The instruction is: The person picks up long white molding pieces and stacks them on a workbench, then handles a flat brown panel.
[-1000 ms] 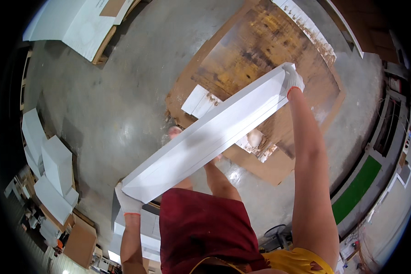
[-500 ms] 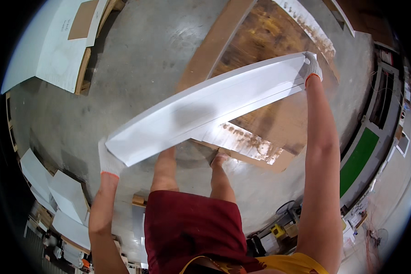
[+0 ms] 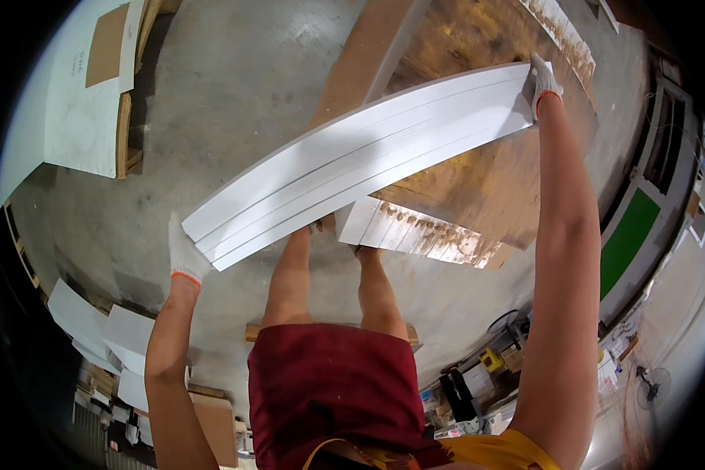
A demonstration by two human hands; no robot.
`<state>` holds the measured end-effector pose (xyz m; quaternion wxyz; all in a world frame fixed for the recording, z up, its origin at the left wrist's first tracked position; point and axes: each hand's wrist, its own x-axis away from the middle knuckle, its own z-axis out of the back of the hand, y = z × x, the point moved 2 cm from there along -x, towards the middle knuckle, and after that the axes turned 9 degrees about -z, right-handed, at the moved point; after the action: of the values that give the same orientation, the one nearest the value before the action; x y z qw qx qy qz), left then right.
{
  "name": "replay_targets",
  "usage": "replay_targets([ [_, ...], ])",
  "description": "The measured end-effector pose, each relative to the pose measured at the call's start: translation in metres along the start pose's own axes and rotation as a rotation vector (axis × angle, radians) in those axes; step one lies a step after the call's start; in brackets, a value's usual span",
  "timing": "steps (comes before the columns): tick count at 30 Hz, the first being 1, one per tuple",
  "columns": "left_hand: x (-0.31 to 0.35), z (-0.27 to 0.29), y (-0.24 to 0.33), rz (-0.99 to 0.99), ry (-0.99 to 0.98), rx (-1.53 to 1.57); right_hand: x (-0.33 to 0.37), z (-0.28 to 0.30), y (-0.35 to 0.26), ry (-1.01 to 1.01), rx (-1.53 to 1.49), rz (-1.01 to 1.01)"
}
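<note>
A long white bundle of boards [image 3: 352, 160] stretches across my front, its right end farther away and its left end closer. Lines along its length show several layers lying together. My left hand [image 3: 186, 252], in a white knit glove with an orange cuff, is closed on the near left end. Gloved the same way, my right hand [image 3: 545, 83] grips the far right end. The fingers of both hands are partly hidden by the boards. Beneath the bundle, a brown-stained sheet [image 3: 454, 47] lies low over the floor, with white stained strips [image 3: 415, 233] at its near side.
A long brown cardboard piece [image 3: 360, 66] runs along the sheet's left side. White panels on a wooden pallet [image 3: 124, 129] stand at the far left. More white panels [image 3: 129, 333] lie at the lower left. On the right is a long bench with a green surface [image 3: 630, 239].
The white bundle has rolled in my hands, so more layer lines show. Its right end has shifted away from me, and the floor things have shifted in view.
</note>
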<state>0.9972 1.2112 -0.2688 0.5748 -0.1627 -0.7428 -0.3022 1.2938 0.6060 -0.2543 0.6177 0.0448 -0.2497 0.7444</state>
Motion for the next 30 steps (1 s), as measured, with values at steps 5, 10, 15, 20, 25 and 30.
replay_targets([
  [5,0.015,0.008,0.004,-0.092,0.112,-0.038,-0.056,-0.029,0.009,0.13,-0.036,0.05],
  [10,0.025,0.004,-0.009,-0.114,0.045,-0.003,-0.054,-0.027,0.01,-0.188,-0.316,0.033],
  [15,0.061,0.034,-0.035,-0.126,0.043,0.087,-0.058,0.0,0.044,-0.416,-0.445,-0.047],
  [20,0.118,0.054,-0.04,-0.079,0.109,0.099,-0.009,0.046,0.086,-0.481,-0.421,-0.123],
  [25,0.141,0.047,-0.033,-0.125,0.078,0.107,-0.001,0.083,0.08,-0.57,-0.556,-0.092],
  [30,0.123,0.012,-0.006,-0.2,0.016,0.079,0.01,0.1,0.022,-0.606,-0.589,-0.012],
])
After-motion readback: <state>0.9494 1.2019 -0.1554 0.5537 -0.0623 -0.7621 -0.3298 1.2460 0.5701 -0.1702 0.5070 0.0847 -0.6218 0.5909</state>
